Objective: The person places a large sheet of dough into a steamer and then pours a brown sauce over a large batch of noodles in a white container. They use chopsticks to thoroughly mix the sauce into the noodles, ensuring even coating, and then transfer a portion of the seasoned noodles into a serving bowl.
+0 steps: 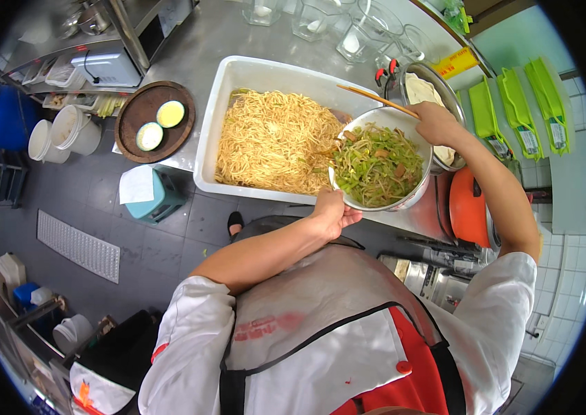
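Observation:
My left hand [333, 211] grips the near-left rim of a white bowl [417, 198]. The bowl holds chopped green vegetables with bean sprouts and brown pieces [378, 165], and it tilts over the right end of a large white plastic tub. Behind its far rim, my right hand [435, 123] is closed around a pair of wooden chopsticks [373, 98] that point left over the tub. Whether that hand also touches the bowl, I cannot tell. Cooked noodles [277, 142] fill much of the tub [241, 72]. Some brown strands lie at the bowl's left edge.
Right of the bowl stand a metal pot [460, 111] with pale dough-like contents and an orange pot [464, 205]. Glass jars [313, 23] line the counter's back. Left are a round wooden tray [129, 116] with two small bowls and a teal stool [160, 194].

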`<state>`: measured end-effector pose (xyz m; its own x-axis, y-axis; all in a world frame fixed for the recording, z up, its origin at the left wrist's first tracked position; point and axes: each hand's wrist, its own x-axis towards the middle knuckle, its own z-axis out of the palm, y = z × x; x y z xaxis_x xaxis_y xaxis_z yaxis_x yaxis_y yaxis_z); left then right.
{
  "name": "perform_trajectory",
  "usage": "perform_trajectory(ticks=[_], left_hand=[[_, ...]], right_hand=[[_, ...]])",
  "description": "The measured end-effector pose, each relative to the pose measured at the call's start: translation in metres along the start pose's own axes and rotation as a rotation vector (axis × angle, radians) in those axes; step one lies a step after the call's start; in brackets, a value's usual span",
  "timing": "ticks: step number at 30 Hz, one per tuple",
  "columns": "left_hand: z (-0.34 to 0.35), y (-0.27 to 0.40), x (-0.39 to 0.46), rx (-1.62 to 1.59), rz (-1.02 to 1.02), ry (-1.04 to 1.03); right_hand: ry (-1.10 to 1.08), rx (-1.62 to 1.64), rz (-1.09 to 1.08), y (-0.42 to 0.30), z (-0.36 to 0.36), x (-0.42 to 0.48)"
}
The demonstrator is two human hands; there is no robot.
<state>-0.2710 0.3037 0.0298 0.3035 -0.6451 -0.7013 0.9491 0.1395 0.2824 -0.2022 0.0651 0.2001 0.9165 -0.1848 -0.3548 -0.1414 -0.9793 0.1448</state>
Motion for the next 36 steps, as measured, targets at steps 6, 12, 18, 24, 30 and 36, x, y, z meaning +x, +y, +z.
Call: perform_trajectory(ticks=[6, 12, 18, 24, 30, 36], left_hand=[[-0.006, 0.010, 0.002, -0.029, 0.065, -0.006], [-0.001, 0.050, -0.009, 0.275, 0.515, 0.128], [0.050, 0.088, -0.079, 0.719, 0.821, 0.064], [0.018, 0.116, -0.069, 0.780, 0.791, 0.166], [0.000, 0.147, -0.051, 0.710, 0.736, 0.171], [-0.031, 0.266, -0.063, 0.616, 0.786, 0.097]], right_hand=[[0.022, 0.051, -0.050, -0.004, -0.010, 0.015], [0.319, 0.772, -0.064, 0.039, 0.056, -0.011], [0.645, 1.610, 0.042, 0.020, 0.155, -0.031], [0.600, 1.673, 0.016, 0.001, 0.177, 0.001], [0.571, 1.665, 0.029, -0.014, 0.174, 0.032], [0.596, 1.508, 0.013, -0.066, 0.061, 0.109]])
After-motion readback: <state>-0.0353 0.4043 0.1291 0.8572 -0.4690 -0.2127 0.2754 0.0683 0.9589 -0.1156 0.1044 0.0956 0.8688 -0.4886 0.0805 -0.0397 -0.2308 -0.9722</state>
